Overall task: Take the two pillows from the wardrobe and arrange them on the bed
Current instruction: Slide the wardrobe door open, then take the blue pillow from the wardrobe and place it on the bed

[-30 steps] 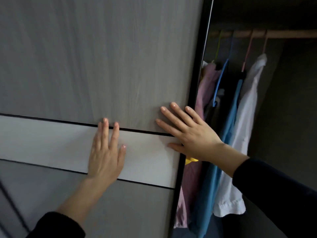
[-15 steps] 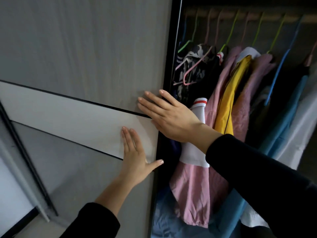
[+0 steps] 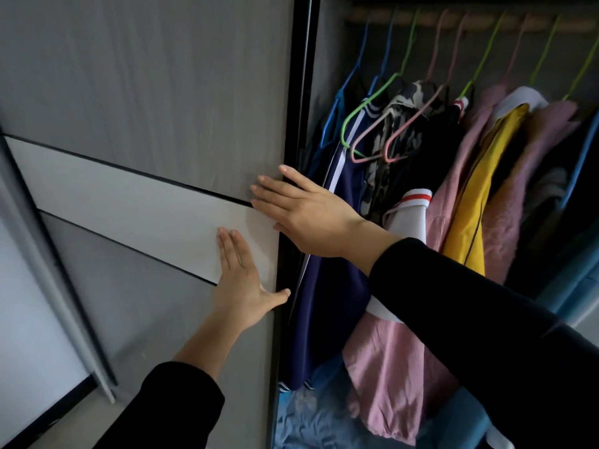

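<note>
The grey sliding wardrobe door (image 3: pixel 155 102) with a white band fills the left half. My left hand (image 3: pixel 241 280) lies flat on the door near its right edge, fingers apart, thumb at the dark frame. Slightly higher, my right hand (image 3: pixel 304 213) presses flat on the same edge, fingers spread. Both hold nothing. The open wardrobe (image 3: pixel 453 189) on the right shows hanging clothes. No pillow can be made out; crumpled blue fabric (image 3: pixel 311 419) lies at the wardrobe's bottom.
Several garments hang from coloured hangers on a wooden rail (image 3: pixel 470 21): a navy jacket (image 3: pixel 327 303), a pink top (image 3: pixel 392 367), a yellow piece (image 3: pixel 476 209). A second door panel (image 3: pixel 29 319) sits at the far left.
The door has slid left under both flat hands, exposing more of the wardrobe and several more hanging clothes. My view has shifted with it.
</note>
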### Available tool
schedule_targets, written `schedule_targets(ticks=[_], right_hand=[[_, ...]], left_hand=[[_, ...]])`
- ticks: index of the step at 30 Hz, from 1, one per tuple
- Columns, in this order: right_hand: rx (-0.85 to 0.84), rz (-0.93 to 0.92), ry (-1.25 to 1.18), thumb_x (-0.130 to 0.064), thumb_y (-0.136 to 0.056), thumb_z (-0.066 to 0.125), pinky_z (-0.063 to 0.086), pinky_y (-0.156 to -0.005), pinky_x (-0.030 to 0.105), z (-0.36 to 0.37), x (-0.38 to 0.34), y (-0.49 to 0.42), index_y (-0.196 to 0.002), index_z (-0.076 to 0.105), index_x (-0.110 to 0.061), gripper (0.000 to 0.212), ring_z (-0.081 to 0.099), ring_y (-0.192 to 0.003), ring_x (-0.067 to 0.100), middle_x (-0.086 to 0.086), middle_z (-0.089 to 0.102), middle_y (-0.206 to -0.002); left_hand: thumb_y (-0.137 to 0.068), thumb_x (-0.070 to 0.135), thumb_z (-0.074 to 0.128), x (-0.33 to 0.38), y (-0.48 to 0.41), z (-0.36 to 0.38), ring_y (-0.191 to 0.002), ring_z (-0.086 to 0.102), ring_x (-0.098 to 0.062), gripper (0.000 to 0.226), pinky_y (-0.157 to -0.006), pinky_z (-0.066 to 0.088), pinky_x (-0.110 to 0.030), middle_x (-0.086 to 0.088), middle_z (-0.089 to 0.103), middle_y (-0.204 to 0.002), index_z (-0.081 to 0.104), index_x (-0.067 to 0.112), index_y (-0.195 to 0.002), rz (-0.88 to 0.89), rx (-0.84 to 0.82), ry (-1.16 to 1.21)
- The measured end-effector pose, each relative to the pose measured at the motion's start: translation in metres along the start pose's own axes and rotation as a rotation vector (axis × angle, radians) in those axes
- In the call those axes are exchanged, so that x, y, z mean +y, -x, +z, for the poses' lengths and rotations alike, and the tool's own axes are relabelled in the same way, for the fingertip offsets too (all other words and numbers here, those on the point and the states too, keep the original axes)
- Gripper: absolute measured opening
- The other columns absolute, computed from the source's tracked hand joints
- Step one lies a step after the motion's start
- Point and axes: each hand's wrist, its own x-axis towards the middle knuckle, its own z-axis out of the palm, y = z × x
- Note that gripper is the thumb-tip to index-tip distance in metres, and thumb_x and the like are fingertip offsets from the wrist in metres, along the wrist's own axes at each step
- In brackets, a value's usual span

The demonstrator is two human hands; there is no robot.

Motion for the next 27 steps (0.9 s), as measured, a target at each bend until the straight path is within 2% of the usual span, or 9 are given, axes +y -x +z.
schedule_targets(ticks=[3, 7, 11, 15, 18, 20, 24, 27], right_hand=[[-0.027, 0.002, -0.019, -0.023, -0.097, 0.043, -0.005, -0.115, 0.04, 0.003, -0.004, -0.008, -0.141, 0.036, -0.01, 0.047, 0.024, -0.143, 0.023, 0.008, 0.036, -0.151], [-0.052, 0.006, -0.017, -0.023, -0.098, 0.04, -0.008, -0.114, 0.04, 0.003, -0.005, -0.013, -0.142, 0.033, -0.011, 0.047, 0.021, -0.144, 0.023, 0.007, 0.032, -0.153], [-0.049, 0.024, -0.019, -0.02, -0.099, 0.038, -0.008, -0.115, 0.04, 0.002, -0.009, -0.01, -0.146, 0.024, -0.013, 0.05, 0.013, -0.146, 0.023, 0.008, 0.026, -0.156], [0.047, 0.122, -0.184, -0.017, -0.096, 0.045, 0.01, -0.118, 0.04, -0.006, -0.018, 0.021, -0.143, 0.033, -0.011, 0.049, 0.022, -0.143, 0.027, 0.01, 0.034, -0.152], [0.061, 0.285, -0.345, -0.017, -0.091, 0.054, 0.023, -0.116, 0.04, -0.006, -0.037, 0.069, -0.138, 0.042, -0.01, 0.049, 0.032, -0.14, 0.027, 0.01, 0.043, -0.147], [0.033, 0.411, -0.458, -0.018, -0.09, 0.058, 0.029, -0.114, 0.04, -0.002, -0.059, 0.11, -0.137, 0.045, -0.009, 0.049, 0.036, -0.138, 0.027, 0.011, 0.046, -0.144], [-0.101, 0.565, -0.593, -0.02, -0.088, 0.06, 0.037, -0.107, 0.038, 0.005, -0.118, 0.199, -0.131, 0.051, -0.007, 0.045, 0.044, -0.132, 0.027, 0.012, 0.052, -0.139], [-0.197, 0.671, -0.643, -0.02, -0.085, 0.065, 0.045, -0.099, 0.035, 0.009, -0.159, 0.263, -0.125, 0.056, -0.008, 0.043, 0.052, -0.123, 0.027, 0.011, 0.06, -0.129]], left_hand=[[-0.058, 0.054, 0.077, -0.006, -0.002, -0.003, -0.138, -0.032, -0.019, 0.141, -0.118, 0.002, -0.035, -0.015, -0.032, -0.151, -0.028, 0.006, -0.138, -0.016, -0.011, 0.015], [-0.059, 0.052, 0.078, -0.008, -0.004, -0.002, -0.139, -0.031, -0.021, 0.14, -0.119, 0.001, -0.037, -0.016, -0.033, -0.151, -0.028, 0.005, -0.138, -0.025, -0.02, 0.021], [-0.058, 0.053, 0.078, -0.009, -0.004, -0.001, -0.14, -0.029, -0.023, 0.14, -0.12, 0.005, -0.041, -0.017, -0.03, -0.151, -0.026, 0.005, -0.139, -0.028, -0.011, 0.008], [-0.062, 0.053, 0.075, -0.009, 0.006, -0.001, -0.144, -0.018, -0.025, 0.131, -0.12, 0.005, -0.04, -0.018, -0.018, -0.155, -0.018, 0.008, -0.143, -0.036, 0.026, -0.024], [-0.071, 0.036, 0.071, 0.006, 0.037, 0.018, -0.145, 0.001, -0.031, 0.105, -0.117, 0.011, -0.039, -0.022, 0.001, -0.156, 0.002, 0.01, -0.146, 0.03, 0.152, 0.022], [-0.072, 0.025, 0.068, 0.022, 0.068, 0.04, -0.141, 0.013, -0.03, 0.091, -0.115, 0.017, -0.035, -0.019, 0.012, -0.153, 0.014, 0.012, -0.144, 0.081, 0.169, 0.123], [-0.069, 0.013, 0.066, 0.045, 0.136, 0.095, -0.131, 0.029, -0.029, 0.074, -0.113, 0.024, -0.035, -0.018, 0.031, -0.144, 0.034, 0.01, -0.137, 0.13, -0.039, 0.211], [-0.072, 0.012, 0.059, 0.053, 0.184, 0.135, -0.121, 0.043, -0.031, 0.049, -0.107, 0.035, -0.039, -0.013, 0.049, -0.131, 0.052, 0.01, -0.121, 0.155, -0.265, 0.227]])
